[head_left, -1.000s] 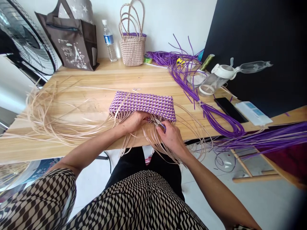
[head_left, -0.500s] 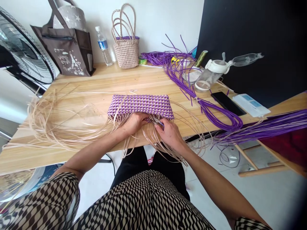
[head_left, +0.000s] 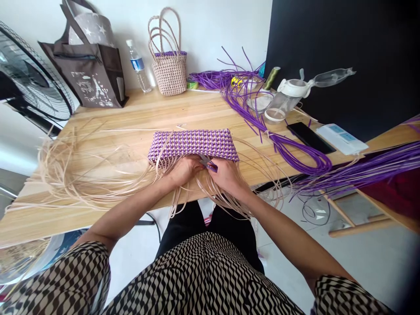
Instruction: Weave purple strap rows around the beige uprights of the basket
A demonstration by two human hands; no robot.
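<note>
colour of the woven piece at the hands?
Purple and beige, mixed in a small-checked weave, on the woven piece; best seen in the head view.

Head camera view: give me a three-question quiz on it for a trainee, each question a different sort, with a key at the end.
1. Multiple choice. Which hand grips the handle of the purple-handled metal tool?
A) left
B) right
C) neither

2. True or false. In the picture, the water bottle stands between the dark tote bag and the small woven bag.

3. Fill in the blank. The boxy woven piece mixes a beige colour with ____.

Key
1. B: the handle is in the right hand.
2. True.
3. Purple.
</note>
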